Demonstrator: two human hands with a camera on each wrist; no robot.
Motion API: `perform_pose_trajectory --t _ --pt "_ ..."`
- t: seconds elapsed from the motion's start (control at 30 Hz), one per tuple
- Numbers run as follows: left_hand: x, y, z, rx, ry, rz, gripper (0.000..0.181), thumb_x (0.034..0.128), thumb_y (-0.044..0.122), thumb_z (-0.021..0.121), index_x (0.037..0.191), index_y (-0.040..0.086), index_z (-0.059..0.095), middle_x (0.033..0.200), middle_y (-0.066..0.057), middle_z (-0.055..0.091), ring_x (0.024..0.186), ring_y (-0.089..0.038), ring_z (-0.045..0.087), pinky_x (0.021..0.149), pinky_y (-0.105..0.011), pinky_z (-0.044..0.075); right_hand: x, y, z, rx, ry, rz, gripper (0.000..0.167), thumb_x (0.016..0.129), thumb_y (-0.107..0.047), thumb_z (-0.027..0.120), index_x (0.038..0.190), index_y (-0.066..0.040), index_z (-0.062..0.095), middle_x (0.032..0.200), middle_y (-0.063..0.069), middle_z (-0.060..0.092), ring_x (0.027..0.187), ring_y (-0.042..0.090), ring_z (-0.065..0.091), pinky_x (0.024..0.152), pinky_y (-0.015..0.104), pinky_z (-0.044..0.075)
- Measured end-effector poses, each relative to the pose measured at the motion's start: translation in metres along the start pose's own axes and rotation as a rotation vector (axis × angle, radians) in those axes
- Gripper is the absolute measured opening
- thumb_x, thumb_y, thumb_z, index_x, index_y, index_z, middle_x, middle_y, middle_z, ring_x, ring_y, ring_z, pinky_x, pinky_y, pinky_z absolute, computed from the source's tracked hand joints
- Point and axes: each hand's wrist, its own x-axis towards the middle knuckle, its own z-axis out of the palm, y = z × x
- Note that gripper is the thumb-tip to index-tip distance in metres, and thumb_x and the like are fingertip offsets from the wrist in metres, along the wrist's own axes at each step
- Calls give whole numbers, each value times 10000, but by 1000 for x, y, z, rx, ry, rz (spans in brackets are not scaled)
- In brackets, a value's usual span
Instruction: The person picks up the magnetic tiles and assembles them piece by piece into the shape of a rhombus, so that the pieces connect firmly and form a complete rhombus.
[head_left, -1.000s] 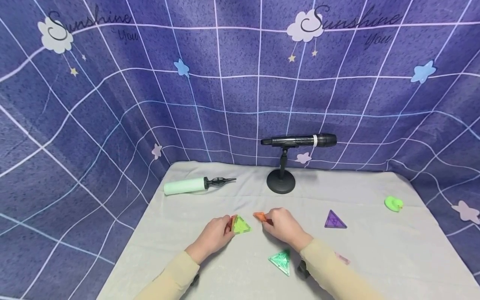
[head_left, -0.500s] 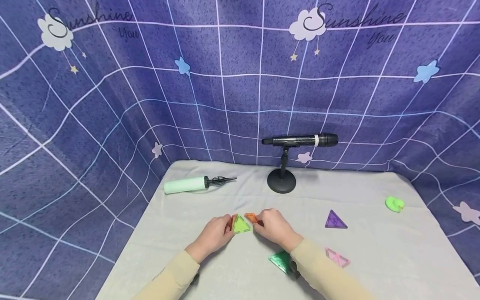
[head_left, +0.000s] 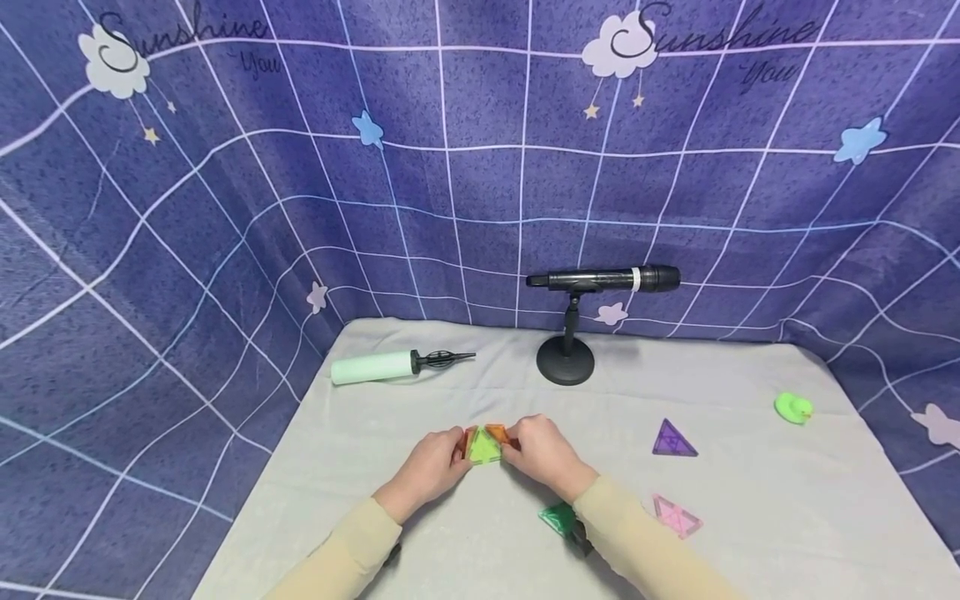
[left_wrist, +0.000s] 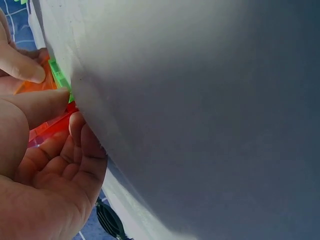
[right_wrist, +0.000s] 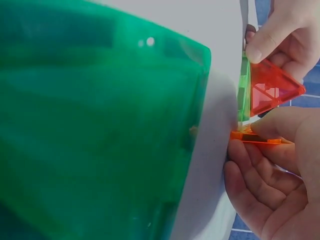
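A yellow-green triangular tile point(head_left: 484, 447) lies on the cloth between both hands. My left hand point(head_left: 427, 468) pinches a red triangular tile point(right_wrist: 274, 89), which stands up at the green tile's left edge. With thumb and fingers, my right hand point(head_left: 546, 452) grips an orange triangular tile point(head_left: 497, 433) at the green tile's right side; in the right wrist view the orange tile point(right_wrist: 257, 138) is close to the green tile's end point(right_wrist: 244, 90). Whether those two touch is unclear. The left thumb is against the green tile point(left_wrist: 61, 80) in the left wrist view.
A darker green tile point(head_left: 557, 518) is partly under the right forearm. Right of it are a pink tile point(head_left: 677, 516), a purple tile point(head_left: 673, 439) and a green toy duck point(head_left: 793, 407). Behind the hands are a mint pump point(head_left: 372, 367) and a microphone on a stand point(head_left: 566, 361).
My right hand has moved left with the orange tile, bringing it up beside the yellow-green tile. The pink tile has come out from behind the right sleeve. The left hand has hardly moved.
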Motion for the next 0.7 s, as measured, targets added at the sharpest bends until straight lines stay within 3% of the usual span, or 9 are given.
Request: perform_pose_trajectory --t 0.4,0.7 --pt "1 0 0 7 1 10 242 928 100 769 845 125 543 659 74 469 569 -61 412 539 -268 370 3 -4 4 -19 1 -9 117 870 -132 795 770 -89 751 657 -41 604 576 71 453 552 250 426" --pt "-1 -1 0 18 8 17 252 919 110 783 839 129 544 658 74 470 569 -65 414 537 -270 371 3 -7 2 -3 -36 -8 88 884 -134 800 919 -57 822 773 -3 700 656 65 552 620 259 485"
